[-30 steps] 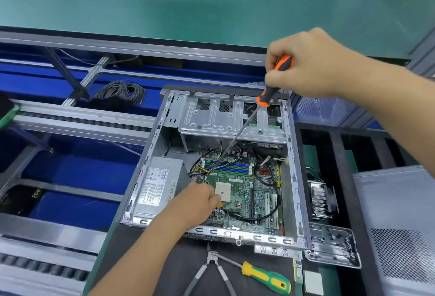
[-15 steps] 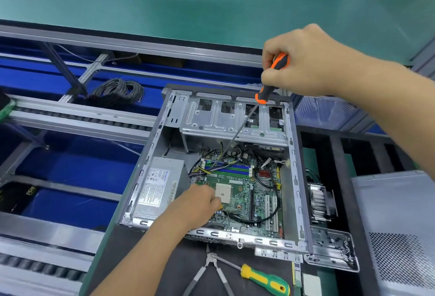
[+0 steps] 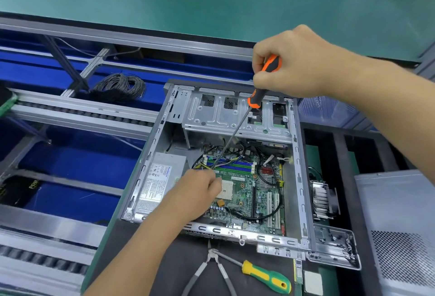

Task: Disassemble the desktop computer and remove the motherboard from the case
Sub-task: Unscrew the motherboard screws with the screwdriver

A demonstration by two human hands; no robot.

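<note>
Case [image 3: 298, 173]: open desktop chassis lying flat on the dark surface [image 3: 183, 269], its side panel off.
Motherboard [image 3: 247, 192]: green board seated in the floor of the case, to the right of the silver power supply [image 3: 162, 178] and below the metal drive cage [image 3: 226, 119].
Right hand [image 3: 296, 62]: fist wrapped round the orange and black handle of a long screwdriver [image 3: 255, 100]; the shaft slants down and left into the case, over the memory slots, and its tip is hidden by the left hand.
Left hand [image 3: 200, 192]: fingers curled, resting on the board's left edge by the CPU socket; what they hold, if anything, cannot be told.
Nearby tools: pliers [image 3: 211, 269] and a yellow and green screwdriver [image 3: 266, 277] lie on the surface just in front of the case.
Right of the case: a finned heatsink [image 3: 322, 199] and a perforated grey panel [image 3: 400, 236].
</note>
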